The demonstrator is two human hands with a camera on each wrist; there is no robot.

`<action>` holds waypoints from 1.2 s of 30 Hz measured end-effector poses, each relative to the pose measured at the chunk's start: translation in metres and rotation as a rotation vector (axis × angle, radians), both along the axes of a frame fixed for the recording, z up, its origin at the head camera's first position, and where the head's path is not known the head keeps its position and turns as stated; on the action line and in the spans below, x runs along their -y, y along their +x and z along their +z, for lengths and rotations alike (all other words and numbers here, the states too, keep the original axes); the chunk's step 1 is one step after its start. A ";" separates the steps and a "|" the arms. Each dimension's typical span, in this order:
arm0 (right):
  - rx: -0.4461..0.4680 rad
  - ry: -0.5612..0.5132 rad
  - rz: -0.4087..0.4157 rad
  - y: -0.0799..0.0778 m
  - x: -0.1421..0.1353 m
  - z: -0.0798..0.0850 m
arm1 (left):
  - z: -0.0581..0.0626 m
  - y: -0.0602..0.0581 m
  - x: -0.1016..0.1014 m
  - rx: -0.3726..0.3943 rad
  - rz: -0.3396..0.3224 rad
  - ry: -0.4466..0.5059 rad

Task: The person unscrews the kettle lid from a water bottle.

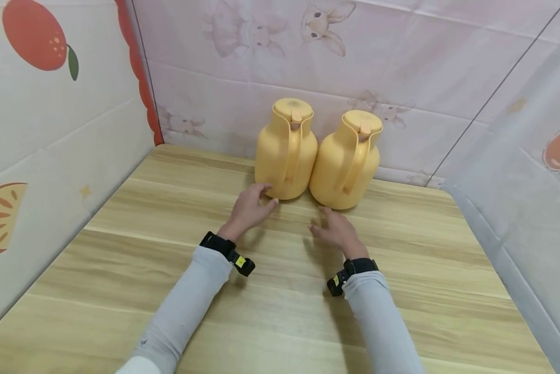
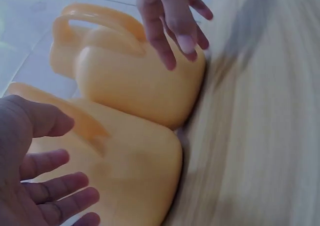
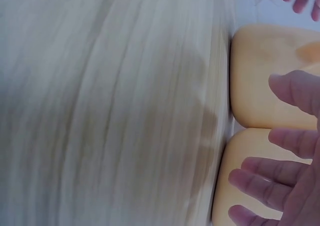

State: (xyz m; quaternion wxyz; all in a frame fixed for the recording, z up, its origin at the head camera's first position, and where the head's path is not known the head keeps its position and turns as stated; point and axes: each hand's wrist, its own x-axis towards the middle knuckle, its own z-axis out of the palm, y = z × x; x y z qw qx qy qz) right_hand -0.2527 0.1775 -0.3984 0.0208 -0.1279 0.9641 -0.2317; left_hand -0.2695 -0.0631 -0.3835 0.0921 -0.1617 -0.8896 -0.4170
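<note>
Two yellow thermos jugs stand upright side by side at the back of the table, their bases nearly touching. The left jug [image 1: 272, 150] and the right jug [image 1: 329, 166] both have their handles toward me. My left hand [image 1: 249, 210] is in front of the left jug's base, fingers spread and holding nothing; whether a fingertip touches it I cannot tell. In front of the right jug's base is my right hand [image 1: 338, 231], its fingers loosely extended with nothing in them. The left wrist view shows both hands near the jugs' sides, apart from the handles [image 2: 87, 128].
The wood-grain table [image 1: 280, 311] reaches to a pink rabbit-print back wall [image 1: 261, 78] close behind the jugs. Fruit-print panels border the left wall [image 1: 74, 130] and the right wall [image 1: 528, 208]. Each wrist wears a black strap with a small camera [image 1: 244, 266].
</note>
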 end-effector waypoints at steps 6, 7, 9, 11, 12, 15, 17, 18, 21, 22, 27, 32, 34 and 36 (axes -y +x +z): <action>-0.031 0.002 -0.001 -0.008 0.006 -0.002 | 0.009 -0.010 -0.013 -0.043 0.027 0.210; -0.035 0.003 -0.001 -0.009 0.007 -0.002 | 0.010 -0.012 -0.015 -0.046 0.029 0.242; -0.039 0.002 -0.001 -0.011 0.010 -0.002 | 0.012 -0.015 -0.019 -0.049 0.036 0.304; -0.035 -0.002 -0.004 -0.012 0.013 -0.002 | 0.014 -0.017 -0.022 -0.052 0.043 0.359; -0.033 -0.003 -0.007 -0.012 0.014 -0.002 | 0.015 -0.018 -0.024 -0.054 0.047 0.381; -0.024 0.001 -0.011 -0.014 0.017 -0.001 | 0.017 -0.020 -0.028 -0.050 0.058 0.447; -0.019 0.003 -0.016 -0.015 0.020 0.000 | 0.019 -0.022 -0.031 -0.045 0.054 0.491; -0.016 0.003 -0.016 -0.015 0.021 0.000 | 0.019 -0.022 -0.032 -0.046 0.048 0.513; -0.008 -0.003 -0.018 -0.017 0.024 -0.001 | 0.021 -0.026 -0.038 -0.050 0.019 0.580; -0.005 -0.003 -0.018 -0.017 0.025 -0.001 | 0.023 -0.027 -0.040 -0.052 0.008 0.597; 0.013 0.010 -0.025 -0.020 0.028 -0.004 | 0.027 -0.031 -0.050 -0.072 0.013 0.621; 0.021 0.021 -0.027 -0.021 0.032 -0.005 | 0.029 -0.035 -0.057 -0.082 0.010 0.577; 0.023 0.025 -0.028 -0.022 0.033 -0.005 | 0.029 -0.036 -0.059 -0.071 0.006 0.548; 0.025 0.027 -0.031 -0.021 0.034 -0.003 | 0.029 -0.038 -0.060 -0.061 0.010 0.501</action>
